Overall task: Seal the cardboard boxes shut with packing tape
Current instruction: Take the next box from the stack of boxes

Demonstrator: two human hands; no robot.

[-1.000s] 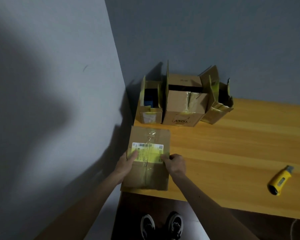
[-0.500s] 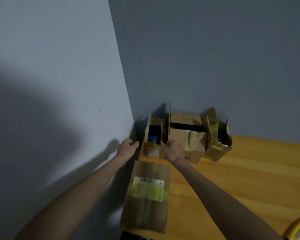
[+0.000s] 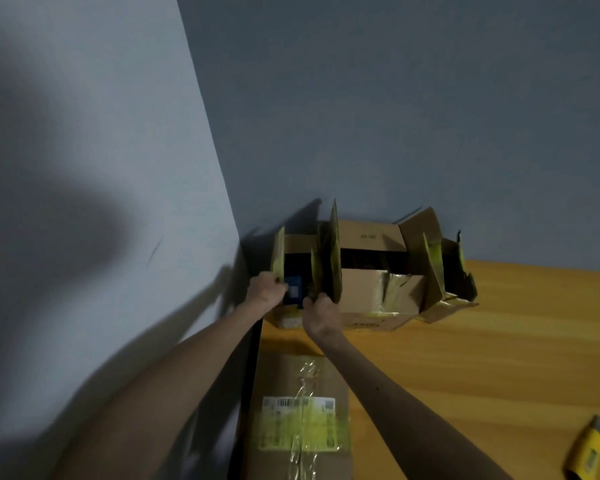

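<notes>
Clasping small open box (image 3: 300,244) from both sides, L hand (image 3: 266,289) & R hand (image 3: 321,315) curled on its upright flaps, equally near; taped box (image 3: 297,415) lying below forearms, long axis fwd.

Both bare arms are reaching forward side by side, the left hand (image 3: 265,293) and right hand (image 3: 321,315) each curling fingers around opposite sides of the small open box (image 3: 298,244).

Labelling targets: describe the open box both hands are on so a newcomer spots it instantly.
Go to the far-left corner of the table, against the back wall. Three open boxes stand in a row there; it is the leftmost box, the only one showing something blue inside.
</notes>
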